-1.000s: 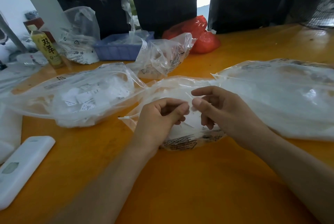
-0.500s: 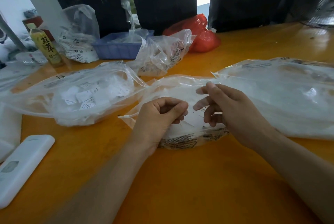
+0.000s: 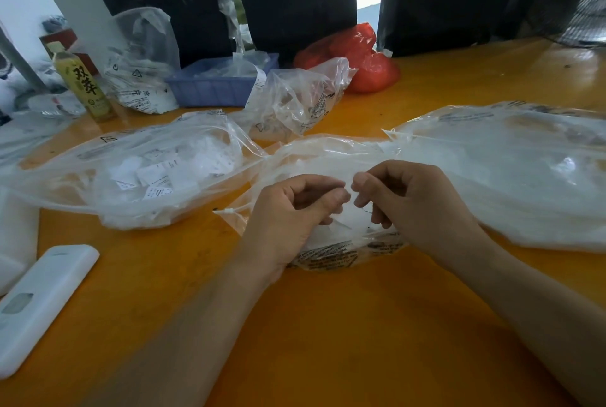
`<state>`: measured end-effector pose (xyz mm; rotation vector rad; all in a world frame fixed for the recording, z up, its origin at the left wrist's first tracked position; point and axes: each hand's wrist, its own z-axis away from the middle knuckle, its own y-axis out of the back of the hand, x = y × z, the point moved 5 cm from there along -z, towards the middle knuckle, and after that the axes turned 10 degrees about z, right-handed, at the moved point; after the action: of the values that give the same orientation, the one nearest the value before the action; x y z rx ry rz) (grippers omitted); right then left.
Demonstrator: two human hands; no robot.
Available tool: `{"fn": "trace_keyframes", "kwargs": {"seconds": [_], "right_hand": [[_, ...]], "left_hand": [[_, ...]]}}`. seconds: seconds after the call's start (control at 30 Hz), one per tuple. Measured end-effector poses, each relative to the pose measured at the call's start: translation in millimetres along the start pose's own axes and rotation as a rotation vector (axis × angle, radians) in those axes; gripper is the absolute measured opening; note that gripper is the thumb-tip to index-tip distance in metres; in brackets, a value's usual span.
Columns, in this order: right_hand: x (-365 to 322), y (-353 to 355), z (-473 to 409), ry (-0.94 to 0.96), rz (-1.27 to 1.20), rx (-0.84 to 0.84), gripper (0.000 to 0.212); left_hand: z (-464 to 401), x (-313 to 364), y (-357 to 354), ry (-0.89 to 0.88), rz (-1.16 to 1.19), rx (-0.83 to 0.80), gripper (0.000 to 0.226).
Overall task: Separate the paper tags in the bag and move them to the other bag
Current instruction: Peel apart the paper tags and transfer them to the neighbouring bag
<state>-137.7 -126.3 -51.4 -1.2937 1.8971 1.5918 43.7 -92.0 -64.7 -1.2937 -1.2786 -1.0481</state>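
Over the middle bag (image 3: 331,157), left hand (image 3: 288,213) and right hand (image 3: 416,206), grips pinching paper tags (image 3: 355,214).

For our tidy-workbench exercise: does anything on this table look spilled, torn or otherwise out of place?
Nothing stands out as spilled or damaged. The paper tags stay inside the clear bag on the left, and both hands, left hand and right hand, work over the middle bag. The bottle stands upright.
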Motion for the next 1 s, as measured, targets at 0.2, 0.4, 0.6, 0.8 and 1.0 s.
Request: {"fn": "trace_keyframes", "kwargs": {"seconds": [0.2,0.4,0.6,0.8,1.0], "right_hand": [[2,-3,-1,0.02,-0.073,-0.077,0.01],[6,-7,-3,0.095,0.369,-0.033,0.004],[15,-28,-3,0.091,0.696,-0.233,0.054],[10,-22,-8,0.12,0.599,-0.13,0.003],[10,-13,-6,0.065,0.42,-0.077,0.009]], "left_hand": [[-3,5,7,-0.03,0.204,0.115,0.005],[-4,6,7,0.028,0.485,0.116,0.01],[-4,3,6,0.075,0.424,0.101,0.018],[-3,-3,7,0.136,0.354,0.155,0.037],[-4,-4,8,0.15,0.57,0.182,0.025]]}}
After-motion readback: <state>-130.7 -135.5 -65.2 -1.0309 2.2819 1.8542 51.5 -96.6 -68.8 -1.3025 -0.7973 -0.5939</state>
